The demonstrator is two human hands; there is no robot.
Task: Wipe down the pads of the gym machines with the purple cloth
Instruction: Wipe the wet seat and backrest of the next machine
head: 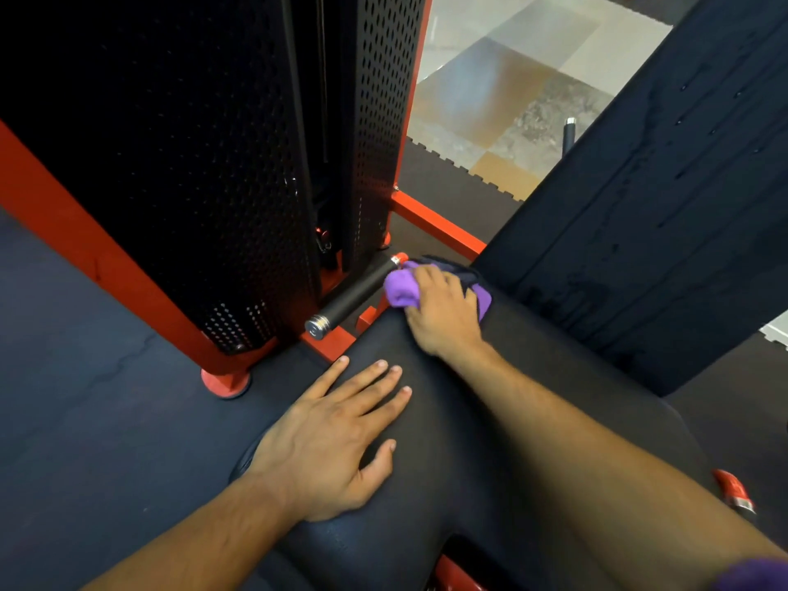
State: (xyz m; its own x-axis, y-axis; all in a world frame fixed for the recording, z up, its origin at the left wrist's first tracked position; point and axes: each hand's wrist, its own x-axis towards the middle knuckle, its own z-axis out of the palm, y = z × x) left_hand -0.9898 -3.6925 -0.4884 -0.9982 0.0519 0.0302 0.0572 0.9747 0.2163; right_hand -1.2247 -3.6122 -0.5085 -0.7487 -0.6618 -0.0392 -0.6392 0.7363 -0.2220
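I see the right hand (441, 315) curled over the bunched purple cloth (401, 288), gripping it and pressing it onto the far end of the black padded vinyl seat (477, 420), where the seat meets the black upright back pad (665, 172). The left hand (330, 437) lies flat on the near left part of the seat, fingers spread and straight. Just beside the cloth, a black cylindrical handle with a silver end cap (354, 294) juts from the red steel frame (85, 253). Beyond it stands the black perforated metal weight-stack shroud (204, 164), on dark rubber floor mats (76, 398).
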